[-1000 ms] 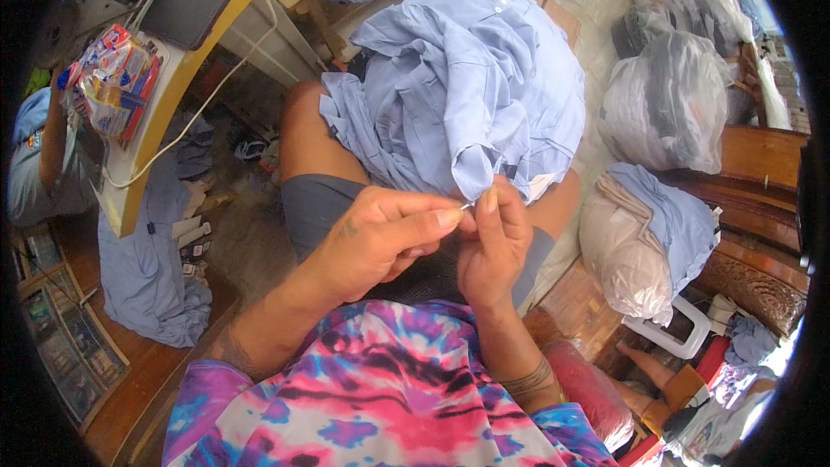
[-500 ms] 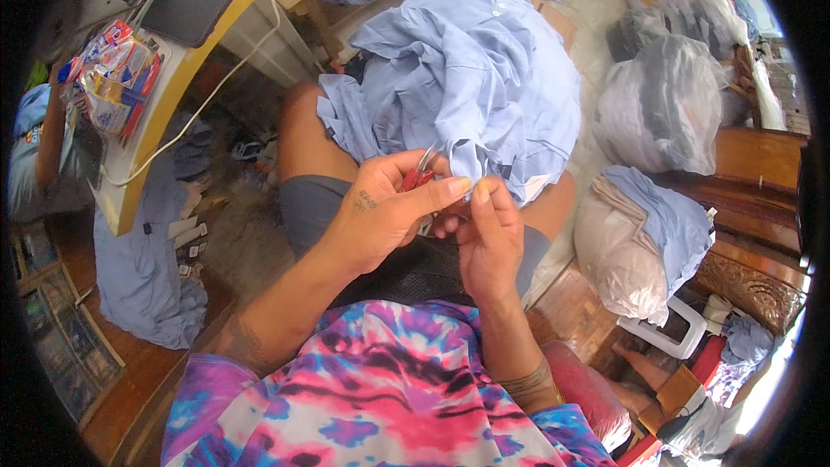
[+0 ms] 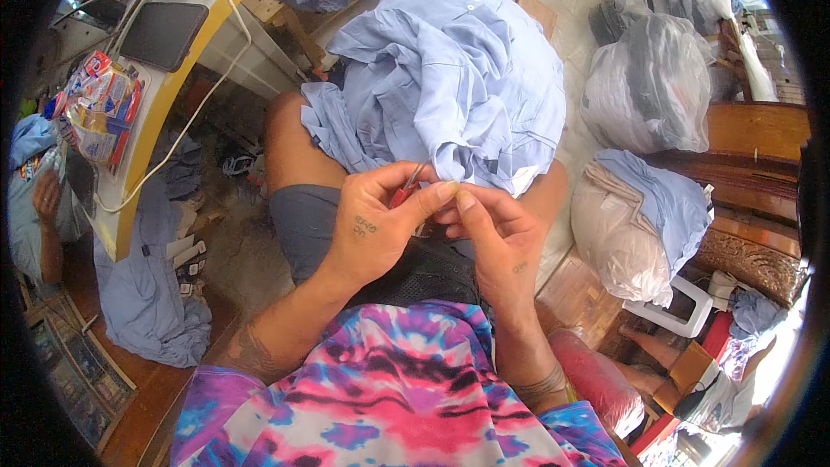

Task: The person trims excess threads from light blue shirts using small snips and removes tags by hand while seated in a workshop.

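A heap of light blue shirts [image 3: 458, 69] lies across my lap, its buttons showing toward the far side. My left hand [image 3: 376, 220] is closed around small red-handled thread snips [image 3: 400, 196], with the metal blade pointing up beside the index finger. Its thumb tip meets the near edge of the cloth. Right beside it, my right hand [image 3: 506, 233] pinches that edge between thumb and forefinger. Both thumbs nearly touch. What lies between the fingertips is too small to make out. A white label [image 3: 523, 180] shows on the shirt's near right side.
At left stands a yellow-edged table [image 3: 147, 134] with a phone [image 3: 164, 35], colourful packets [image 3: 99, 108] and a white cable [image 3: 203, 104]. Blue garments [image 3: 147, 277] hang below it. Stuffed plastic bags [image 3: 648, 86] and a bundle [image 3: 618, 233] sit at right. Another person's hand [image 3: 46, 197] is far left.
My right hand has turned, showing more of its back, and its thumb has come closer to the left thumb. The view has shifted slightly. The snips stay in my left hand.
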Demonstrator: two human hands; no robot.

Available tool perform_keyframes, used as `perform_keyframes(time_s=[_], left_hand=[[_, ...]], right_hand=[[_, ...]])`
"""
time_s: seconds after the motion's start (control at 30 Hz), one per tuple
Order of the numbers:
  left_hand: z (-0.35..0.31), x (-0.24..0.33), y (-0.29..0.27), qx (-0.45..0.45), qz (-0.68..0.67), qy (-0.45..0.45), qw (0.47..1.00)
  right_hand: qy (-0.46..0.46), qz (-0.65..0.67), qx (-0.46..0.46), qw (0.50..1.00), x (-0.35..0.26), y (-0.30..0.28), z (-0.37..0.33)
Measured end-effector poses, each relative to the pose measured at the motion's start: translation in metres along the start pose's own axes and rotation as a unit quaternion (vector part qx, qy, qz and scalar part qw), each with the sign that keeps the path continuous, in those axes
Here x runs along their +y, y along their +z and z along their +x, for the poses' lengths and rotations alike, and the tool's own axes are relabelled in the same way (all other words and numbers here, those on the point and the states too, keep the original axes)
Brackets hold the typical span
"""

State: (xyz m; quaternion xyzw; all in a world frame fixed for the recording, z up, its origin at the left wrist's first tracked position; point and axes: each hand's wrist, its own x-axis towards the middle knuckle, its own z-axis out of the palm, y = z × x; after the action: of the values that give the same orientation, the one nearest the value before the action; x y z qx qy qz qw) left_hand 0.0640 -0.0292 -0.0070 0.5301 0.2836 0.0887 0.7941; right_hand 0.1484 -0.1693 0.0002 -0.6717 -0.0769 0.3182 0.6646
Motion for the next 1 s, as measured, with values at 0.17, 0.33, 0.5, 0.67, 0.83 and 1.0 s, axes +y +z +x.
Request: perform_keyframes(time_s=[0.17,0.33,0.5,0.67,0.83,1.0], left_hand=[[0.0,-0.005,-0.001,0.005,-0.067,0.003,0.998],[0.0,-0.008,-0.005,-0.01,-0.163,-0.048,0.985],[0.003,-0.01,-0.018,-0.059,-0.274,-0.147,0.949],[0.003,-0.006,-0.018,-0.079,-0.275,-0.146,0.947],[-0.001,-0.001,-0.011,-0.043,-0.202,-0.113,0.972],[-0.005,0.003,-0.012,-0.036,-0.143,-0.079,0.986]], right_hand=[[-0.025,-0.016,0.003,1.0,0.001,0.008,-0.001],[-0.054,-0.071,0.018,0.996,0.007,0.009,-0.003],[-0.037,-0.035,-0.013,0.999,-0.001,0.011,-0.005],[0.009,0.032,-0.06,0.998,-0.005,-0.001,-0.004],[0.155,0.166,-0.094,0.969,-0.006,-0.005,-0.002],[0.164,0.206,-0.103,0.959,0.002,-0.004,0.002]])
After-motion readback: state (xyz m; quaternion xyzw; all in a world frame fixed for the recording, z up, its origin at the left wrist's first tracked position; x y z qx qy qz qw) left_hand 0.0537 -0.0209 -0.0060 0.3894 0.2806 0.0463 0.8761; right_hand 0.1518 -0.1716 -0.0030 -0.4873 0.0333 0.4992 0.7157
